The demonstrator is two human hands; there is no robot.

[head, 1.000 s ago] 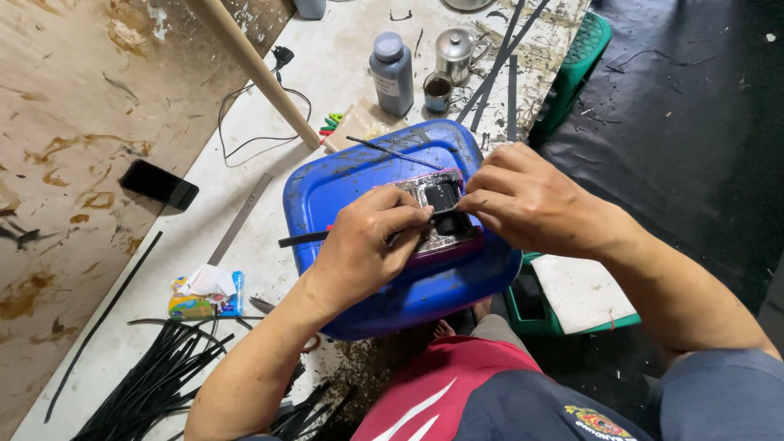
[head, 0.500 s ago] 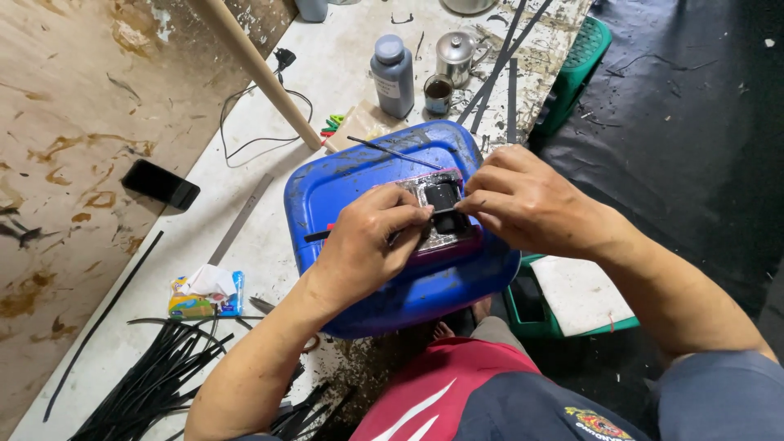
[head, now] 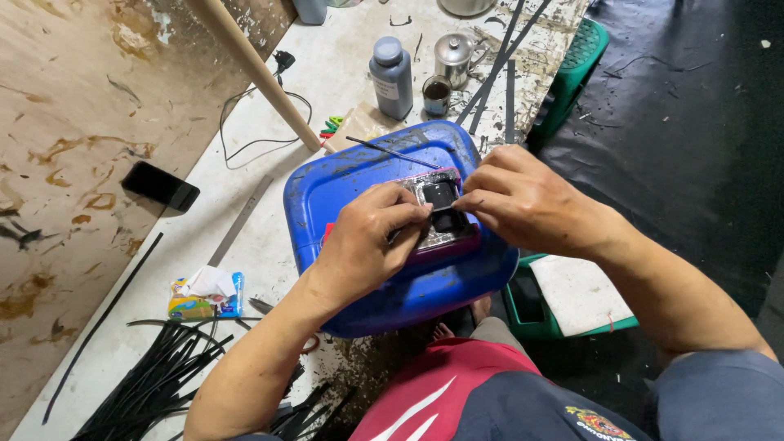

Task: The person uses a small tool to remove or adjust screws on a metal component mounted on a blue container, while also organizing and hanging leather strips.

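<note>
While pinching, both hands (head: 367, 245) grip buckle (head: 441, 196)

Top centre: grey bottle (head: 392, 75), small metal teapot (head: 454, 55), dark cup (head: 437, 95). Left: black phone (head: 160, 185) on board. Lower left: black strips (head: 143, 384), tissue pack (head: 204, 296). Right: green stool (head: 569, 62).

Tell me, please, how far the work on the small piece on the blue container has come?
Done: cut black strips lie in a bundle on the floor. In hand: the left hand and right hand both pinch a small black piece on the blue container. Left: I cannot tell; the fingers hide most of the piece.
</note>
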